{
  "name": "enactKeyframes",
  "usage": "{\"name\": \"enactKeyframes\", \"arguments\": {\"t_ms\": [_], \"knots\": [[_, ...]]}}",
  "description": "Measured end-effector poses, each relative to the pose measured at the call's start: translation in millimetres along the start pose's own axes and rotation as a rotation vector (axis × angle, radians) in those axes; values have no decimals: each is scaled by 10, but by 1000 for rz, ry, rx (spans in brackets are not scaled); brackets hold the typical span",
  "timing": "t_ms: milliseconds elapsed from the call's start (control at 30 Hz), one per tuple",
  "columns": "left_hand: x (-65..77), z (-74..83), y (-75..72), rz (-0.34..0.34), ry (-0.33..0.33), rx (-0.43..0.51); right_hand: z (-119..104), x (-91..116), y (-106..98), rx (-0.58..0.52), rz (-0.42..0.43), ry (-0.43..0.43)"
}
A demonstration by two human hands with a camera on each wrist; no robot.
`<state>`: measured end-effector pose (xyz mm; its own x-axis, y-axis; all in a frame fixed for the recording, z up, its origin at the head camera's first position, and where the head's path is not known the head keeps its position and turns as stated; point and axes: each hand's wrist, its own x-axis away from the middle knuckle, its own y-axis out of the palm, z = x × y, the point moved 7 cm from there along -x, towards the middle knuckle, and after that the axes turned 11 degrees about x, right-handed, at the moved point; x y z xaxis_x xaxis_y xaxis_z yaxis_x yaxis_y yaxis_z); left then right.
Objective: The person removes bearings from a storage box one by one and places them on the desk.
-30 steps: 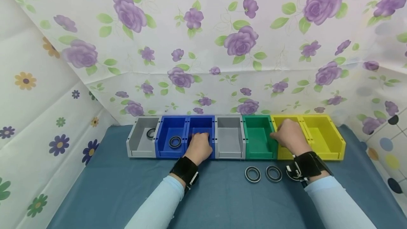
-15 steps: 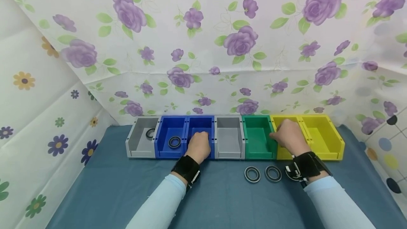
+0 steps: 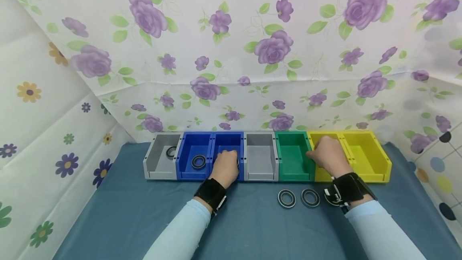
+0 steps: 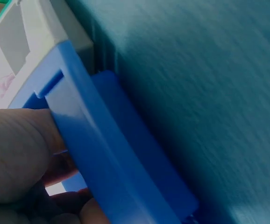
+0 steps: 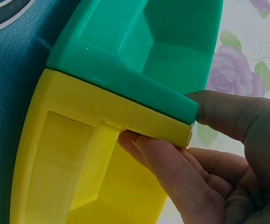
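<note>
My left hand (image 3: 225, 167) reaches down into the second blue bin (image 3: 227, 139). In the left wrist view its thumb and curled fingers lie inside the bin's front wall (image 4: 97, 140); what the fingertips hold is hidden. A small dark edge shows beside the hand's right side in the head view. My right hand (image 3: 330, 155) pinches the adjoining side walls of the green bin (image 5: 125, 88) and the yellow bin (image 5: 139, 116), thumb on the green side and fingers on the yellow. A ball bearing (image 3: 193, 162) lies in the first blue bin.
Another bearing (image 3: 167, 152) leans in the left grey bin (image 3: 162, 175). On the blue cloth lie a bearing (image 3: 286, 205), a second bearing (image 3: 310, 204) and a third bearing (image 3: 329, 200) partly under the right wrist strap. A second grey bin (image 3: 260, 175) stands mid-row; a flowered sheet hangs behind.
A dark edge now shows at the right side of my left hand inside the blue bin. The right hand keeps its place, and the bearings on the cloth have not moved.
</note>
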<state>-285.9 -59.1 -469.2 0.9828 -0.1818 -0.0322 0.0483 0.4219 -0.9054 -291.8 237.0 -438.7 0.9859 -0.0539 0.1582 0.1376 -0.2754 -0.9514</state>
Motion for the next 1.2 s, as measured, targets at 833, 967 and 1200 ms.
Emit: {"name": "enactKeyframes", "arguments": {"t_ms": [833, 967, 1200], "knots": [[120, -18, -349, 164, 46, 94, 8, -18, 18, 3, -5, 23], [156, -41, -411, 190, 34, 124, 9, -23, 21, 9, -3, 24], [240, -56, -536, 284, 70, 209, 23, -21, 20, 15, 1, 27]]}}
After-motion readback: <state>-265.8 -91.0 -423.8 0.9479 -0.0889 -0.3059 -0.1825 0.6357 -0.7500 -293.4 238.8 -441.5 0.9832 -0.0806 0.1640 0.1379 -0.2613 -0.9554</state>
